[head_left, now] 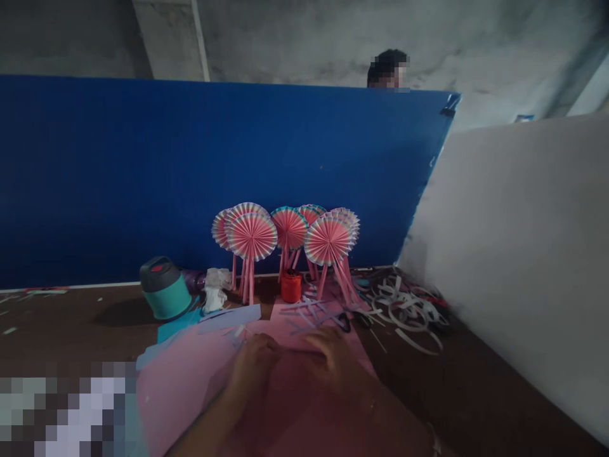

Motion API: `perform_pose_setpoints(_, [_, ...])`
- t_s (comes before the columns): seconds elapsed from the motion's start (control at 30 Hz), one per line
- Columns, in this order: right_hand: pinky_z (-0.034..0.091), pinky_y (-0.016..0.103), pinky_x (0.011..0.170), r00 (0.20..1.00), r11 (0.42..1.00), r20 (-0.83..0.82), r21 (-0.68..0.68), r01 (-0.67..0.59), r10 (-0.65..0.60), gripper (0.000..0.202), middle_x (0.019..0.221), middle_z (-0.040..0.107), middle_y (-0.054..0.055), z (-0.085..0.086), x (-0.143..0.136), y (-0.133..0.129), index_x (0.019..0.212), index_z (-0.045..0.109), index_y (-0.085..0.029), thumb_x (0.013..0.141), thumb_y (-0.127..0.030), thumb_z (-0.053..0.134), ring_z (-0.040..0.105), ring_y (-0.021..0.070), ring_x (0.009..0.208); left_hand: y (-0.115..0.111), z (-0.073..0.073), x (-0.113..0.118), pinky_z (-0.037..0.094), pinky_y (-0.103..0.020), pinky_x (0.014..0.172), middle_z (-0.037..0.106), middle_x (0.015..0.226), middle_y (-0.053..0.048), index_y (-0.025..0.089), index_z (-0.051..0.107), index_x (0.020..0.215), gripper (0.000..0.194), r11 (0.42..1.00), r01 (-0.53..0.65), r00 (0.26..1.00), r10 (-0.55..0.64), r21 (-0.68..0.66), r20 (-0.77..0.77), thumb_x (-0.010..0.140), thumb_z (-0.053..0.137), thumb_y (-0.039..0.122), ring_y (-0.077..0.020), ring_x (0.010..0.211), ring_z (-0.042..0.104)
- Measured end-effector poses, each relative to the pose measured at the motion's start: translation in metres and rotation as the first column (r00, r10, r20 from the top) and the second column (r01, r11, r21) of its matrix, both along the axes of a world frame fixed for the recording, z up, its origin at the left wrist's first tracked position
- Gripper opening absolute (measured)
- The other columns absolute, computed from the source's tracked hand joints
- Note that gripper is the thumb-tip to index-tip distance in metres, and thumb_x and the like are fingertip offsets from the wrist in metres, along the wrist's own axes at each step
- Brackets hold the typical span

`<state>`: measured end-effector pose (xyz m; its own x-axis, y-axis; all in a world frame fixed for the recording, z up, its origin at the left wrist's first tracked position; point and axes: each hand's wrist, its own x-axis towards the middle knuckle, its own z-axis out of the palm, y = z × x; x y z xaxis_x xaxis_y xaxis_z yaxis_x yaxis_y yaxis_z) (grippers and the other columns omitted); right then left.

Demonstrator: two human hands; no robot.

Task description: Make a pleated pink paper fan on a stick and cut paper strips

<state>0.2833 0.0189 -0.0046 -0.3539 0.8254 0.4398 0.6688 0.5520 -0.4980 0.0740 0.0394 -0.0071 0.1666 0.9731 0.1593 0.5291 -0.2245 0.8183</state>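
Dim, reddish foreground cast, edges bowed, soft blur

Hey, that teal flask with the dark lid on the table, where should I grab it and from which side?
Judging by its shape, grip the teal flask around its round body just below the dark lid, coming from the front. It stands nearly upright, the blue board blocks the back, and white crumpled paper crowds its right side. Both hands rest on pink paper.

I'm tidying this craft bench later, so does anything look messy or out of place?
Yes. A tangle of curled paper strips is strewn by the white board, and loose strips lie scattered beyond both hands on the pink paper. The paper fans stand upright.
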Motion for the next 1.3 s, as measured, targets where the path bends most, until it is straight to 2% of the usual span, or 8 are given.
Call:
perform_pose_setpoints(0.2, [0.038,0.032,0.077,0.998,0.997,-0.038,-0.053,-0.049,0.047,0.009,0.072,0.067,0.001,-0.007,-0.017,-0.002,0.075,0.066,-0.019,0.079,-0.012,0.061,0.061,0.0174,0.075,-0.005,-0.017,0.011,0.049,-0.033,0.071,0.067,0.068,-0.005,0.020,0.066,0.057,0.011,0.995,0.073,0.957,-0.089,0.066,0.278,0.066,0.064,0.026,-0.0208,0.071,0.060])
perform_pose_setpoints(0.37, [0.036,0.030,0.076,0.993,0.997,-0.104,-0.043,-0.060,0.055,0.012,0.073,0.068,0.000,-0.009,-0.013,0.000,0.075,0.064,-0.019,0.075,-0.008,0.060,0.060,0.0163,0.075,-0.006,-0.014,0.003,0.051,-0.033,0.073,0.072,0.086,-0.007,0.019,0.073,0.087,0.026,0.985,0.137,0.914,-0.084,-0.106,0.397,0.071,0.064,0.038,-0.0221,0.083,0.065])
perform_pose_setpoints(0.43, [0.036,0.029,0.074,0.994,0.998,-0.105,-0.056,-0.031,0.025,0.014,0.072,0.067,0.001,-0.009,-0.011,0.000,0.074,0.064,-0.019,0.072,-0.006,0.059,0.059,0.0164,0.073,-0.004,-0.009,-0.003,0.050,-0.034,0.075,0.073,0.091,-0.006,0.020,0.072,0.094,0.031,0.987,0.105,0.931,-0.053,-0.125,0.361,0.074,0.060,0.040,-0.0222,0.086,0.065])
perform_pose_setpoints(0.63, [0.035,0.030,0.074,0.998,0.997,-0.051,-0.079,0.019,-0.023,0.012,0.071,0.067,0.002,-0.011,-0.011,0.001,0.071,0.064,-0.019,0.069,-0.008,0.058,0.057,0.0175,0.073,0.002,-0.009,-0.008,0.048,-0.037,0.081,0.072,0.084,-0.006,0.021,0.071,0.079,0.018,0.968,0.160,0.987,-0.162,0.191,-0.001,0.073,0.054,0.024,-0.0225,0.086,0.063])
perform_pose_setpoints(0.8, [0.036,0.032,0.076,0.998,0.997,-0.060,-0.068,-0.020,0.016,0.018,0.074,0.069,0.003,-0.012,-0.012,0.000,0.075,0.066,-0.018,0.063,-0.009,0.058,0.059,0.0190,0.075,-0.002,-0.010,-0.003,0.044,-0.038,0.080,0.071,0.081,-0.004,0.022,0.069,0.072,0.015,0.931,0.200,0.970,-0.143,0.306,-0.199,0.074,0.055,0.016,-0.0223,0.085,0.061])
perform_pose_setpoints(0.93, [0.037,0.033,0.080,0.989,0.993,-0.130,-0.085,-0.081,0.070,0.024,0.081,0.071,0.003,-0.005,-0.016,-0.005,0.084,0.069,-0.019,0.065,-0.013,0.056,0.062,0.0194,0.079,-0.008,-0.008,0.003,0.042,-0.037,0.079,0.070,0.080,-0.004,0.021,0.067,0.069,0.012,0.920,0.161,0.972,-0.085,0.358,-0.219,0.075,0.059,0.016,-0.0217,0.084,0.061])
perform_pose_setpoints(1.13, [0.038,0.035,0.085,0.986,0.980,-0.076,-0.123,-0.155,0.146,0.027,0.085,0.072,0.004,0.006,-0.015,-0.008,0.091,0.070,-0.021,0.074,-0.018,0.048,0.062,0.0204,0.084,-0.014,-0.004,0.008,0.042,-0.036,0.077,0.069,0.079,-0.004,0.021,0.066,0.068,0.013,0.942,0.105,0.978,-0.039,0.318,-0.207,0.078,0.057,0.019,-0.0213,0.083,0.060])
perform_pose_setpoints(1.3, [0.035,0.036,0.089,0.990,0.994,-0.120,-0.075,-0.080,0.071,0.022,0.087,0.073,0.004,0.004,-0.018,-0.007,0.090,0.070,-0.022,0.079,-0.018,0.052,0.063,0.0198,0.085,-0.011,-0.005,0.007,0.042,-0.039,0.079,0.070,0.082,-0.005,0.020,0.067,0.069,0.013,0.965,0.076,0.983,-0.031,0.250,-0.178,0.077,0.057,0.020,-0.0233,0.086,0.060])
